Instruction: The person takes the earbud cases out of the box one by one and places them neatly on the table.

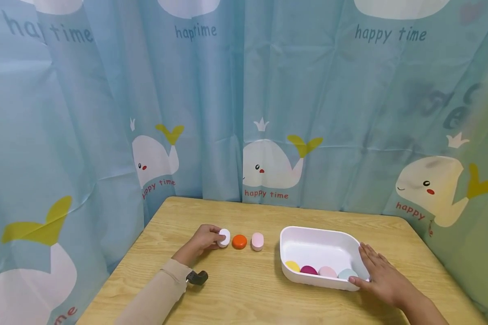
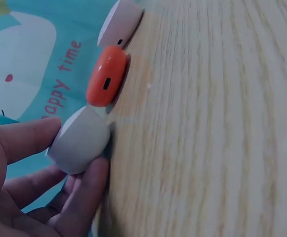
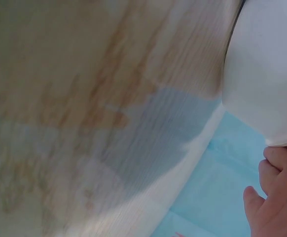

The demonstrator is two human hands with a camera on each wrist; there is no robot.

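Note:
My left hand (image 1: 206, 238) pinches a small white rounded case (image 1: 224, 238) between thumb and fingers at the left of the table. In the left wrist view the white case (image 2: 82, 140) is tilted, its lower end close to the tabletop. Just right of it lies an orange rounded case (image 1: 239, 242) with a dark slot in its side, then a pale pink case (image 1: 258, 241). My right hand (image 1: 384, 277) rests with extended fingers against the right end of a white box (image 1: 321, 234), thumb at the near corner.
Inside the box, along its near wall, sit a yellow piece (image 1: 293, 266), a dark magenta piece (image 1: 309, 270), a pink piece (image 1: 327, 271) and a pale blue-grey piece (image 1: 347, 274). The wooden table (image 1: 236, 293) ends at a blue whale-print curtain (image 1: 211, 113).

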